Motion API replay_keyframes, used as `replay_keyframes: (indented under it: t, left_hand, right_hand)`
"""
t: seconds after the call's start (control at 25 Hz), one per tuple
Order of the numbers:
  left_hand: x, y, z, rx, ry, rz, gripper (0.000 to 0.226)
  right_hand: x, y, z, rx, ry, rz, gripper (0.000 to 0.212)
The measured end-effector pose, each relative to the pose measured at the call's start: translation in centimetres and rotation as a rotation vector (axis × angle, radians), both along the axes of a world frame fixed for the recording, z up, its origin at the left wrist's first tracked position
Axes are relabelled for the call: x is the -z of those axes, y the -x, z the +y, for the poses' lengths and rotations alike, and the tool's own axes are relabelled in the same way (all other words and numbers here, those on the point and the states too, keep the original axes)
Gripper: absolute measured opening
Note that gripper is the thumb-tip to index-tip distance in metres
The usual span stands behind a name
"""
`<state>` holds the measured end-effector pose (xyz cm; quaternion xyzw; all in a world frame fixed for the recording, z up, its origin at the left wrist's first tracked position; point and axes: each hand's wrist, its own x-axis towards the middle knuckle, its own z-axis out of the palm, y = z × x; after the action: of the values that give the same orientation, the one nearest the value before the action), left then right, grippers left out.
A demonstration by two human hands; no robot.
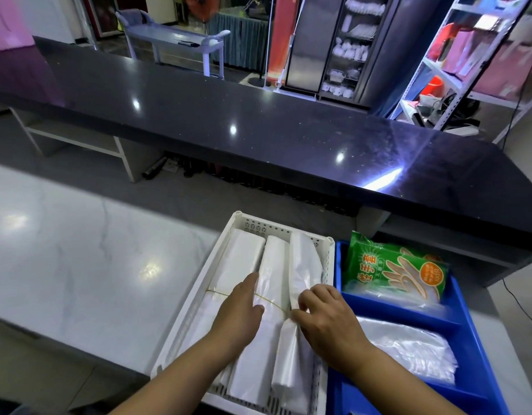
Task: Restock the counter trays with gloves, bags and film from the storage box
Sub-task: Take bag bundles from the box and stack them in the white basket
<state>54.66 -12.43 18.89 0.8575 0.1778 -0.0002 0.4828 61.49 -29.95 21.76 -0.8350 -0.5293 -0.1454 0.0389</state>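
The rightmost bag bundle lies in the white tray, long axis running from 6 toward 12 o'clock, beside two banded stacks. The right hand is nearer, its fingers curled and pinching the bundle's waist. The left hand rests open and flat on the middle stack. At 3 o'clock, the blue tray holds a glove packet.

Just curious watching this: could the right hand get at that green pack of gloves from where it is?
Probably yes. The green glove pack lies uncovered in the blue tray, just beyond the right hand, with nothing between them.
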Motion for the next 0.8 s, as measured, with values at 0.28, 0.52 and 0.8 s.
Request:
replay_keyframes:
  t: [0.28, 0.52, 0.8]
  left_hand:
    - [0.6, 0.5, 1.5, 0.257, -0.663, -0.036, 0.062]
    - [1.3, 1.0, 1.2, 0.404, -0.664, 0.100, 0.058]
    - [-1.1, 1.7, -1.6, 0.149, -0.520, 0.109, 0.047]
  right_hand:
    - [0.4, 0.9, 1.7, 0.135, 0.018, 0.213, 0.053]
    - [1.7, 0.5, 3.1, 0.282, 0.374, 0.504, 0.080]
    - [0.3, -2.5, 2.9, 0.298, 0.095, 0.429, 0.052]
